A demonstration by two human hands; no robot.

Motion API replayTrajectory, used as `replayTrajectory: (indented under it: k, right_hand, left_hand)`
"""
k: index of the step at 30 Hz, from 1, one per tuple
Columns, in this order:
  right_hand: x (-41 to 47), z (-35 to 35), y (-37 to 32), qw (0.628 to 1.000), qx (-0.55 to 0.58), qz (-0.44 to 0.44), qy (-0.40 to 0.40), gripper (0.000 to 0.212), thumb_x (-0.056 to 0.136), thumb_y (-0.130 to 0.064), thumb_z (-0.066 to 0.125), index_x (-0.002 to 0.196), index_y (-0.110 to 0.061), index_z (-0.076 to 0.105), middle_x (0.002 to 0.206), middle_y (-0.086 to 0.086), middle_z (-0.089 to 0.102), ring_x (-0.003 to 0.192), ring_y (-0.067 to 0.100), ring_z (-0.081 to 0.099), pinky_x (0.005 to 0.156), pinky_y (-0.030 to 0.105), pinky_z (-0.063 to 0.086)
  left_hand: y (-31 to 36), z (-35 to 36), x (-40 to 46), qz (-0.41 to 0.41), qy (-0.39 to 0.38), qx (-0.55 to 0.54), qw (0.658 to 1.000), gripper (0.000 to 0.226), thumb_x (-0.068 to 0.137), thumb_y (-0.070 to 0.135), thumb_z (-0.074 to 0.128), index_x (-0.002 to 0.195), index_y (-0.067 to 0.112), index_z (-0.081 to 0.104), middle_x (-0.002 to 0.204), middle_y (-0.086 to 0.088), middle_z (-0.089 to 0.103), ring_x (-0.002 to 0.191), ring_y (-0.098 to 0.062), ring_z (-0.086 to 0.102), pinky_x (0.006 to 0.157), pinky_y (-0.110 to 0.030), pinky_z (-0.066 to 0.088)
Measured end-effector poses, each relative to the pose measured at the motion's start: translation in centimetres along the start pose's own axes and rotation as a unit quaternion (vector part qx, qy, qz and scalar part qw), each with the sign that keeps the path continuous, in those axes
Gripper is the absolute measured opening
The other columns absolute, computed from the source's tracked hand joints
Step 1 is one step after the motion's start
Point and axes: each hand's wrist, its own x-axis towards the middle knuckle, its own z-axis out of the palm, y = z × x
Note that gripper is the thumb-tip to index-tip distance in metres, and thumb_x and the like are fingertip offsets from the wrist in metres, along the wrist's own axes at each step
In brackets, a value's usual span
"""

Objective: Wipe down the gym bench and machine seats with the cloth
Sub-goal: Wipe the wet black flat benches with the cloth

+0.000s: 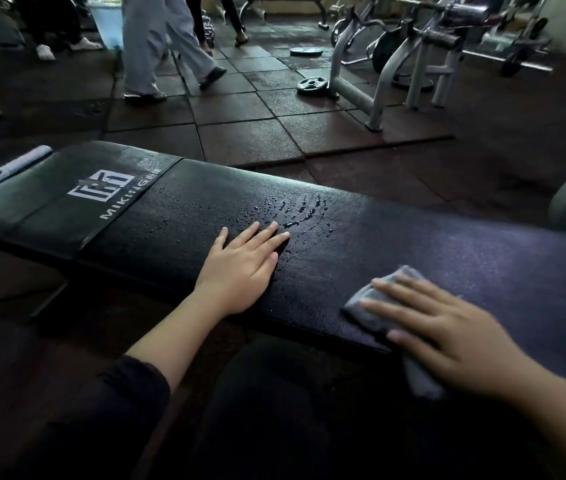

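**Black vinyl, half wet: cloth working in from the dry end**

Head view. Black padding of the bench [413, 244] runs from 9 o'clock to 3 o'clock across the frame. Water droplets [295, 209] bead near its middle, toward 12 o'clock of the left hand, while the stretch at 3 o'clock looks dry and matte. That split suggests the wipe is partway along, with the wet patch and the logo end at 9 o'clock yet to be done.

The grey cloth [378, 299] lies on the tabletop at about 4 o'clock from frame centre, at the near edge of the pad. The right hand [447, 334] lies flat on it, fingers spread and straight, pressing down rather than pinching; a flat palm likely spreads pressure over more cloth. One end of the cloth hangs past the near edge under the wrist.

The left hand [243, 268] rests palm-down on the bare pad, fingers straight and close together, tips pointing to 1 o'clock just short of the droplets. It holds nothing; it probably braces the body and steadies the bench. The forearm comes in from 7 o'clock, its dark sleeve pushed up.
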Motion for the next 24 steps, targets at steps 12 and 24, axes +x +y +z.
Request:
replayTrajectory:
  k: [12,24]
  right_hand:
    - [7.5,2.5,-5.0,1.000,0.002,-0.019,0.016,0.045,0.099,-0.050,0.030,0.140,-0.039,0.043,0.147,-0.005,0.043,0.135,0.023,0.040,0.112,0.042,0.032]
    - [7.3,0.6,1.0,0.998,0.063,0.024,-0.007,0.051,0.094,-0.065,0.019,0.138,-0.048,0.039,0.146,-0.015,0.043,0.141,0.011,0.030,0.117,0.036,0.024]
  left_hand:
    - [-0.3,0.3,0.2,-0.006,0.015,-0.017,1.000,0.049,0.100,0.042,0.016,0.149,0.045,0.021,0.156,0.028,0.011,0.146,0.003,0.004,0.120,-0.042,-0.003]
    - [-0.3,0.1,0.2,-0.003,0.020,-0.031,0.999,0.046,0.104,0.037,0.024,0.149,0.045,0.022,0.156,0.027,0.012,0.146,0.003,0.004,0.120,-0.041,-0.003]
